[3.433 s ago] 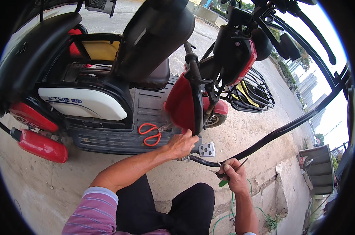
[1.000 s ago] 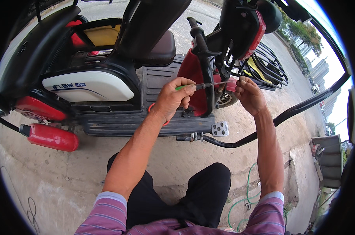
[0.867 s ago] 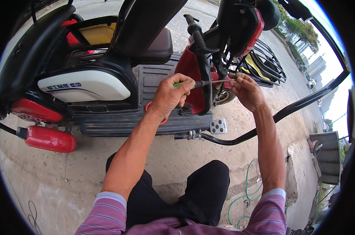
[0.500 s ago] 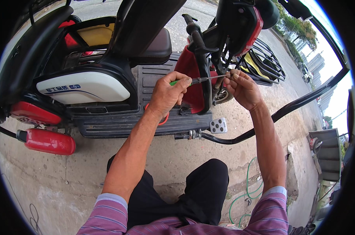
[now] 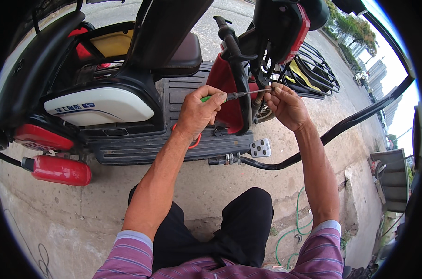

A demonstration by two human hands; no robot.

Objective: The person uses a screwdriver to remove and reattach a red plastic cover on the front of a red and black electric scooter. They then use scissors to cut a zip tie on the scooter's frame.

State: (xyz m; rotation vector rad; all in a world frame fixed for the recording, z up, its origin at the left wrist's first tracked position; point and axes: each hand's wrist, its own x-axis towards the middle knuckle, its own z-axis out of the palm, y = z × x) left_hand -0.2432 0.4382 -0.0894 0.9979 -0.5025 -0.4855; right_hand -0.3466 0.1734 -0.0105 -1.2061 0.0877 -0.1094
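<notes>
My left hand (image 5: 198,110) is closed round the green and dark handle of a screwdriver (image 5: 231,96), whose thin metal shaft points right. At the shaft's tip, my right hand (image 5: 288,106) pinches with thumb and fingers; something small and dark shows there, too small to name. Both hands are held above the footboard and front part of a three-wheeled scooter (image 5: 106,104), close to its red front panel (image 5: 223,74) and black handlebar (image 5: 230,39). An orange-red loop (image 5: 196,141) shows just below my left wrist.
A bent black tube (image 5: 329,136) curves from the footboard's edge toward the right. Beside its clamp sits a silver pedal (image 5: 260,148). A red cylinder (image 5: 64,170) hangs at the lower left. Green cord (image 5: 294,229) lies on the concrete, and a black wire basket (image 5: 315,69) stands beyond the handlebar.
The view has shifted very slightly. Both hands keep their hold, with the screwdriver's tip still at my right fingertips.
</notes>
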